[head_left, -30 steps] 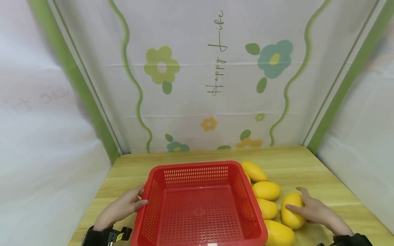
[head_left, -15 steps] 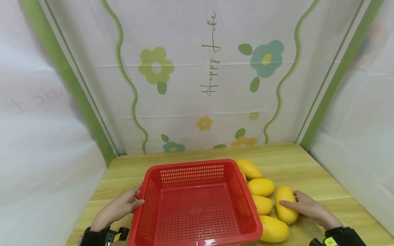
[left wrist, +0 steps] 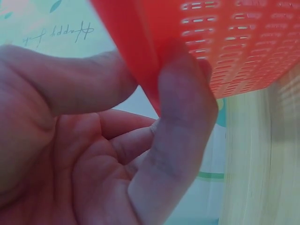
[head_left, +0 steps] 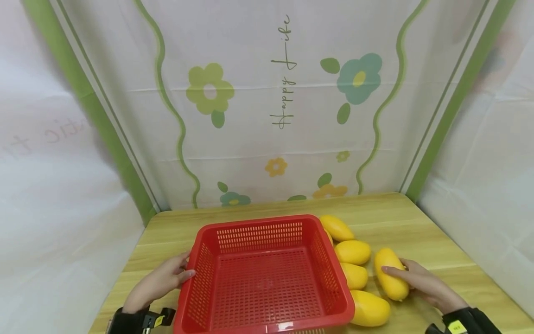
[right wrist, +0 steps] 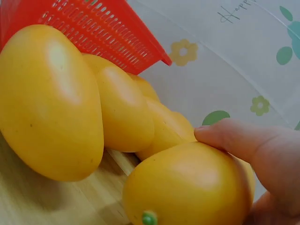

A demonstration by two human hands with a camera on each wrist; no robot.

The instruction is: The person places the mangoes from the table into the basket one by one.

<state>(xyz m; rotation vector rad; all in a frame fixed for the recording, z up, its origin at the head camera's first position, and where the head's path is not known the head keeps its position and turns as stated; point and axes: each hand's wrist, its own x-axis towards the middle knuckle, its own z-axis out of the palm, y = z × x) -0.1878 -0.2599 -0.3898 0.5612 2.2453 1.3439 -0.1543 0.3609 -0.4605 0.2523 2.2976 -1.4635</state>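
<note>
Head view: wood-grain table (head_left: 431, 246); flowered backdrop (head_left: 250, 125); left fingers (head_left: 186, 276) pinch basket (head_left: 267, 287); right fingers (head_left: 395, 272) grip mango (head_left: 393, 286).

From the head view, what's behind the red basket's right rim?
Four yellow mangoes show along that side, plus a sliver of a fifth mango. The basket covers most of the fifth and some other mangoes' ends; anything under its base is hidden.
</note>
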